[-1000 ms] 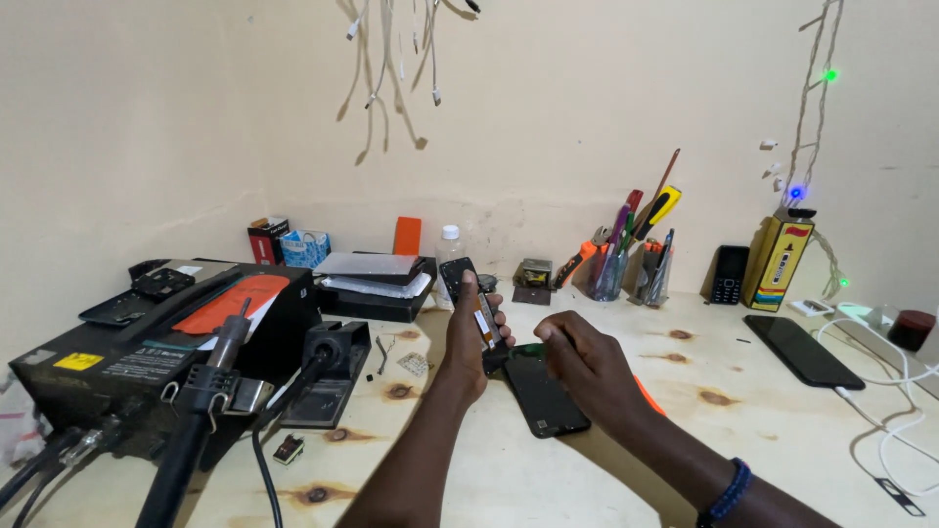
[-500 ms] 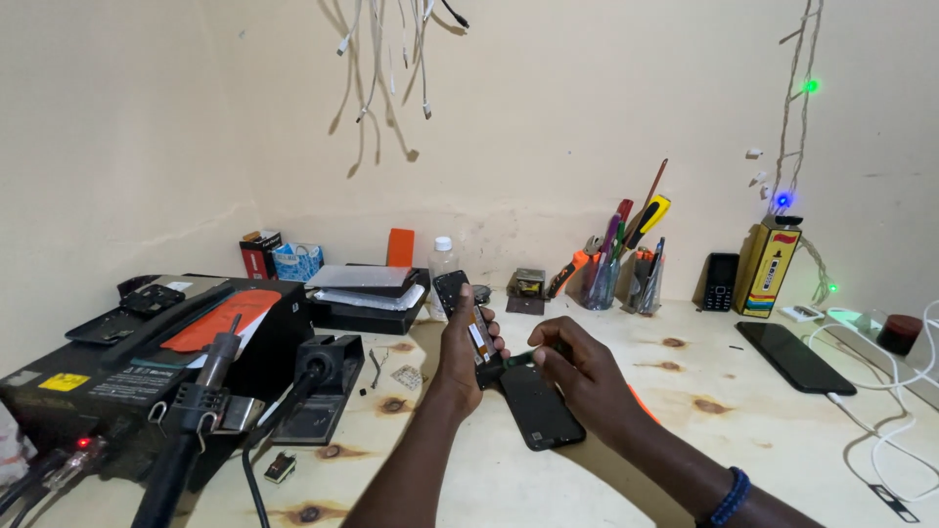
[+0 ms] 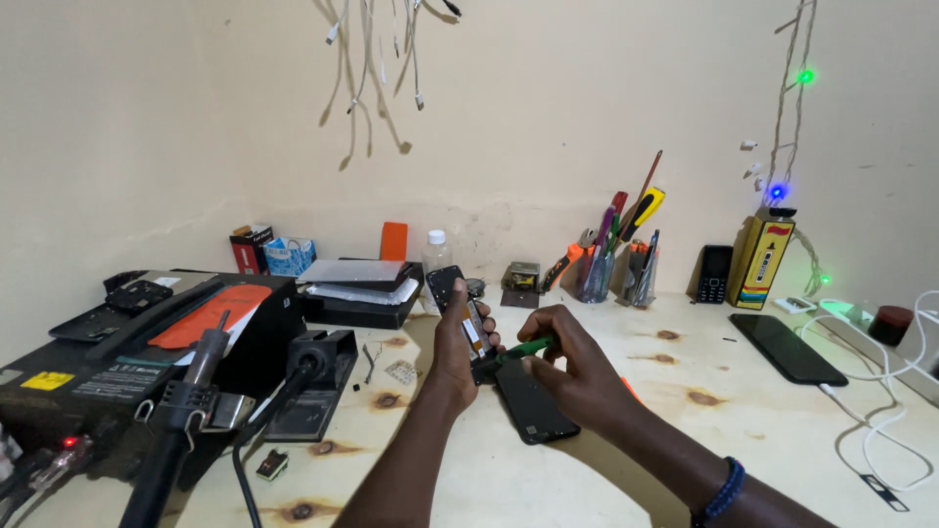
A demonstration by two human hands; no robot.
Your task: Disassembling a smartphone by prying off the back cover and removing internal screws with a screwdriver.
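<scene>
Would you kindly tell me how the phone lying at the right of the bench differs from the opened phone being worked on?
The black phone lies flat and untouched on the bench; the opened phone is held upright in the left hand. The black phone looks closed and whole; the opened one shows its insides, with the right hand putting a green tool to it. Both are dark slabs.

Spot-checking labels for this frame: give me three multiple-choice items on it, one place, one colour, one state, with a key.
1. Where does the black phone lie?
A. right of the hands, on the table
B. on top of the black station at the left
C. in the tool holder

2. What colour is the handle of the tool in the right hand?
A. orange
B. green
C. white

3. How is the opened phone in the left hand carried?
A. flat on the table
B. raised, clear of the table
C. leaning on the wall

Key: 1 A, it rests on the table near the white cables; 2 B, a green shaft shows between the fingers; 3 B, the left hand grips it above the tabletop.
</scene>
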